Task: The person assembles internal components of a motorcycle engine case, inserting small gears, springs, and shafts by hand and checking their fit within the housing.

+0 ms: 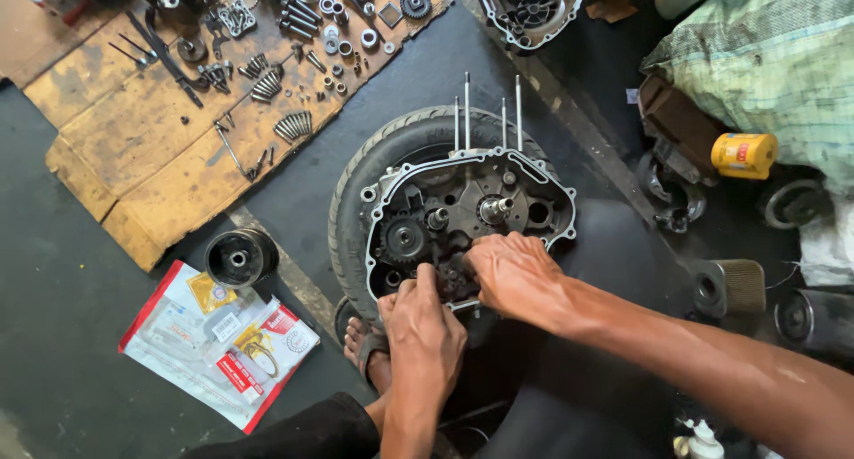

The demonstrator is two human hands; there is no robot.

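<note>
Now both hands [463,299] on oily engine crankcase [470,212], gears exposed

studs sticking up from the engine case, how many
4 long studs on the engine case top edge. Both hands, left hand and right hand, cover the lower part, perhaps hiding more.

Soft, even daylight is cast from the upper left, the wooden board [169,130] is brightly lit, the lower right floor is left dim, and sharp focus is kept throughout.
</note>
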